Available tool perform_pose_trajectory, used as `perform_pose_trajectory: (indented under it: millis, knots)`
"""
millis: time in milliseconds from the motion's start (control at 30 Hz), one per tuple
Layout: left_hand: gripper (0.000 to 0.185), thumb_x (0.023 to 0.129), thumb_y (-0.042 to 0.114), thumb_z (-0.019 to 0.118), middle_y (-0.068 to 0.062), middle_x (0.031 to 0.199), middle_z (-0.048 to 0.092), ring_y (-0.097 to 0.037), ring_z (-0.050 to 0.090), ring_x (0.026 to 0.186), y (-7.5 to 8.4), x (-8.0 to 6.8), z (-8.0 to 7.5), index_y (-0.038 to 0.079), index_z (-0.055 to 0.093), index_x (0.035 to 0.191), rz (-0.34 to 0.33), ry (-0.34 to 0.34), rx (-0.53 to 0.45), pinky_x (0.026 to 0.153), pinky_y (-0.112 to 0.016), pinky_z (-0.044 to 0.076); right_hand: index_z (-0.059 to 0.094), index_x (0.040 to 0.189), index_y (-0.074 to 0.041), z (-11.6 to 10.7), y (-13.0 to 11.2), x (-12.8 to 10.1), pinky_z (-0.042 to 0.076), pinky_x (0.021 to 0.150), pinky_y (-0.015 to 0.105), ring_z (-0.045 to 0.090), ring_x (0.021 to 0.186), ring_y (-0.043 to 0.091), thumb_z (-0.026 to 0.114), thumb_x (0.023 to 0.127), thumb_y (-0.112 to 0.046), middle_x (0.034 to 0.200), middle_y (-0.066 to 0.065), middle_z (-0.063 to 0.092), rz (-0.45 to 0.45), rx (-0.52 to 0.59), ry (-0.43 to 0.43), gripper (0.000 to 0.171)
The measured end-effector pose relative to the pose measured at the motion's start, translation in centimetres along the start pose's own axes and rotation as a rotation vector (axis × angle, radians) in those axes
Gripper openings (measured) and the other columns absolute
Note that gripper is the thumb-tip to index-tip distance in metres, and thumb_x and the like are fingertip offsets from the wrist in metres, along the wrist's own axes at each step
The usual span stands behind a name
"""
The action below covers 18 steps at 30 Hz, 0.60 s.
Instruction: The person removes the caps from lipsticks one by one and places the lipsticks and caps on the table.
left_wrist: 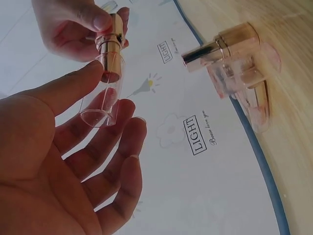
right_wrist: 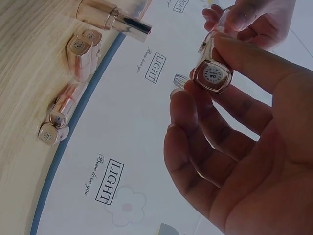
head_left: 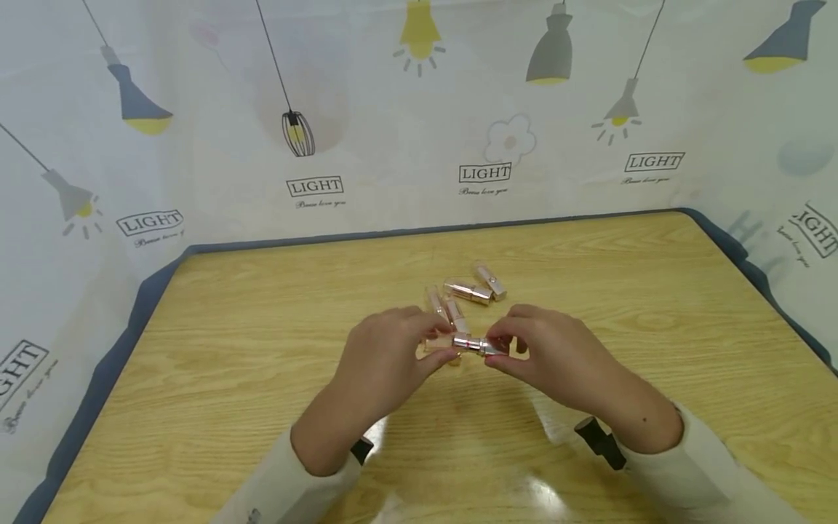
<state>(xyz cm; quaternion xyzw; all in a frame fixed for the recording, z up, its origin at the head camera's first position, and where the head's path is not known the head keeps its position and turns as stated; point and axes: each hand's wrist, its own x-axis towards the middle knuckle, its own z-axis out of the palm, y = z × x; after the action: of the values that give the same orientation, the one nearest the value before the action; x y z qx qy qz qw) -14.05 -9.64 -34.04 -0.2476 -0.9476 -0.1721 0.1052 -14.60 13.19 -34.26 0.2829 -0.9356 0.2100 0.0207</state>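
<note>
Above the middle of the wooden table (head_left: 216, 364), both hands hold one rose-gold lipstick (head_left: 476, 345). My left hand (head_left: 441, 349) pinches its clear cap (left_wrist: 103, 100) between thumb and fingers. My right hand (head_left: 500, 351) grips the metallic base (right_wrist: 211, 74) with thumb and fingertips. The gold inner tube (left_wrist: 110, 53) reaches into the cap's mouth. Just behind the hands, several more lipsticks (head_left: 468, 291) lie on the table; they are also seen in the left wrist view (left_wrist: 237, 63) and the right wrist view (right_wrist: 80, 49).
A printed cloth with lamps and the word LIGHT (head_left: 484, 173) stands around the back and sides of the table. The table has a dark blue edge (head_left: 124, 342). White sleeves (head_left: 707, 466) cover both forearms.
</note>
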Motion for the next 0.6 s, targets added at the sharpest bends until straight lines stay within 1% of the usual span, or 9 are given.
perform_pose_trajectory:
  millis: [67,167,433,500,600]
  knots:
    - [0.028,0.082,0.048,0.078,0.011,0.087,0.073,-0.006,0.067,0.077,-0.1,0.0,-0.1,0.026,0.076,0.099,-0.014,-0.005,0.007,0.063,-0.026,0.051,0.074,0.092,-0.020,0.0,0.1,0.0,0.046,0.061,0.020,0.058,0.074,0.005,0.082,0.084,-0.025,0.085,-0.010,0.064,0.012,-0.009,-0.003,0.012]
    - [0.028,0.084,0.047,0.077,0.011,0.089,0.074,-0.007,0.068,0.079,-0.2,0.1,-0.4,0.025,0.075,0.100,-0.033,-0.019,-0.008,0.063,-0.027,0.051,0.074,0.092,-0.020,0.0,0.3,0.1,0.047,0.062,0.020,0.058,0.075,0.005,0.082,0.084,-0.024,0.087,-0.009,0.065,0.004,-0.015,0.010,0.012]
    - [0.024,0.086,0.039,0.079,0.010,0.097,0.077,-0.010,0.070,0.082,-0.6,0.0,-0.8,0.023,0.071,0.102,-0.080,-0.033,-0.032,0.064,-0.031,0.053,0.074,0.096,-0.017,-0.1,0.7,0.4,0.051,0.066,0.024,0.061,0.077,0.009,0.081,0.085,-0.021,0.090,-0.008,0.067,-0.018,-0.012,0.054,0.012]
    - [0.024,0.086,0.038,0.079,0.009,0.100,0.076,-0.011,0.070,0.083,-0.8,0.0,-0.7,0.023,0.071,0.103,-0.095,-0.041,-0.039,0.066,-0.031,0.053,0.075,0.097,-0.017,-0.2,0.8,0.4,0.052,0.067,0.025,0.061,0.077,0.008,0.081,0.085,-0.021,0.091,-0.008,0.068,-0.013,-0.008,0.069,0.013]
    - [0.025,0.086,0.037,0.080,0.006,0.102,0.073,-0.015,0.067,0.090,-1.1,0.0,-0.7,0.021,0.070,0.102,-0.107,-0.047,-0.068,0.073,-0.032,0.053,0.075,0.098,-0.016,-0.1,1.2,0.4,0.053,0.067,0.027,0.062,0.078,0.008,0.081,0.085,-0.020,0.090,-0.008,0.069,0.000,0.025,0.085,0.015]
